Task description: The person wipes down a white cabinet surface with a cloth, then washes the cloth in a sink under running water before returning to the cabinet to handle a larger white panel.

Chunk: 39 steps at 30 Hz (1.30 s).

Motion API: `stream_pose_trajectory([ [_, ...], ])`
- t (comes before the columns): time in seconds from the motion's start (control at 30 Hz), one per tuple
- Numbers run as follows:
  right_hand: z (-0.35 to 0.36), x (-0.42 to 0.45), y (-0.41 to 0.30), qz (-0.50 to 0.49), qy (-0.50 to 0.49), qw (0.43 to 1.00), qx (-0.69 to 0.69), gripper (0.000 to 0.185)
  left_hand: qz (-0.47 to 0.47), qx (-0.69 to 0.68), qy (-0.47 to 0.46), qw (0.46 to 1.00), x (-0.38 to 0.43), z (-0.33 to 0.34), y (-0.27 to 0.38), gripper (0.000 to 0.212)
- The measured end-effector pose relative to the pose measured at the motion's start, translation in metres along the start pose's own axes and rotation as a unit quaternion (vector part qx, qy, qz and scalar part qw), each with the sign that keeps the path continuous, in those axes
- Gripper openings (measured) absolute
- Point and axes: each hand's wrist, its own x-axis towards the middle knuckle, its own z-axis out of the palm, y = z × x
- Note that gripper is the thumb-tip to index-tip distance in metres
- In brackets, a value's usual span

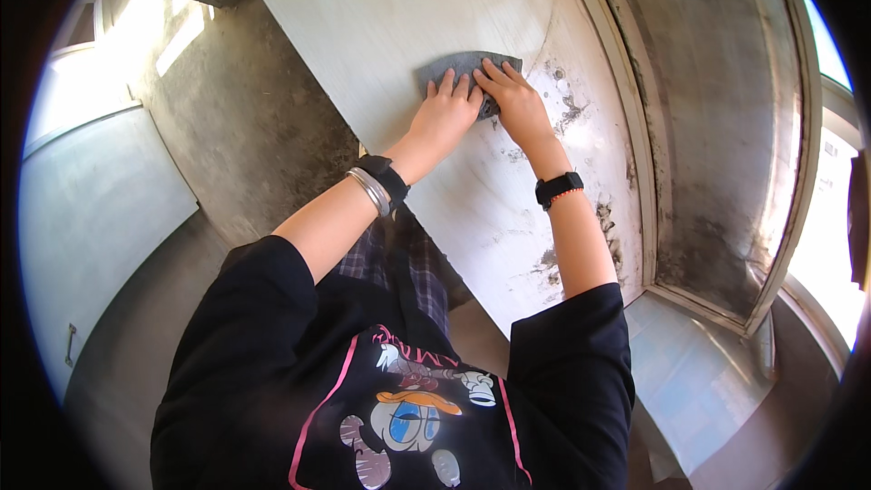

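A grey cloth (469, 62) lies folded on a white panel (381, 34). My left hand (446, 119) holds the cloth down, fingertips spread over its left and middle part. My right hand (517, 102) holds down its right part, with the fingers bent slightly. The two hands almost meet at the fingertips. Part of the cloth is hidden under them, and a crumpled dark end shows between the hands. To the right of my right hand, dark stains and worn patches (568, 109) mark the panel.
A pale frame (646, 218) with a dirty pane or panel (714, 116) borders the white surface on the right. A stained wall (252, 102) lies beyond its left edge. Farther left is a white door-like panel (102, 218) with a handle (70, 344). A pale sheet (701, 381) lies lower right.
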Motion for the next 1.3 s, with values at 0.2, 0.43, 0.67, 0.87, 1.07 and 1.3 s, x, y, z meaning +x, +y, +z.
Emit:
stream_pose_trajectory([
  [0.2,0.003,-0.062,-0.003,-0.001,0.01,1.0,0.005,0.039,-0.013,0.022,0.024,0.999,-0.036,0.023,0.056,0.046],
  [0.43,-0.003,-0.15,-0.001,0.032,0.007,0.999,0.021,0.039,0.007,0.013,0.033,0.999,-0.07,0.049,0.13,0.042],
  [0.67,-0.018,-0.221,-0.008,0.093,-0.034,0.993,0.058,0.047,0.051,-0.047,-0.04,0.997,-0.096,0.054,0.181,0.04],
  [0.87,-0.053,-0.174,0.009,0.125,-0.011,0.978,0.168,0.043,0.023,-0.175,-0.076,0.981,-0.054,0.0,0.155,0.037],
  [1.07,-0.061,-0.057,0.031,0.081,0.062,0.989,0.109,0.042,0.006,-0.135,0.07,0.988,0.02,-0.03,0.072,0.035],
  [1.3,-0.022,0.026,0.057,0.071,0.079,0.993,0.049,0.045,0.017,-0.086,0.045,0.995,0.079,-0.011,-0.004,0.038],
])
